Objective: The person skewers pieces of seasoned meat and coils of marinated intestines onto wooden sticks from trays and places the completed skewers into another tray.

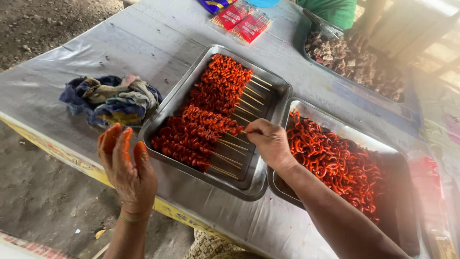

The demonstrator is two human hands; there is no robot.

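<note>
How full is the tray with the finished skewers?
Partly full. The tray holds rows of red skewers across its left side, while bare metal shows along the right side under the sticks.

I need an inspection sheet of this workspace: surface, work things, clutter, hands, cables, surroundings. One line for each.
Surface: table covered with grey plastic sheet, wrinkled.
Job's things: left steel tray holds rows of red coiled skewers; right steel tray holds loose red strips.
Clutter: crumpled cloth left of the trays; red packets at the far edge.
Hands: left hand open, orange-stained, off the table edge; right hand pinches a skewer stick over the left tray.
Cables: nothing seen.
Surroundings: dirt ground; third tray of meat pieces by another person in green.
</note>
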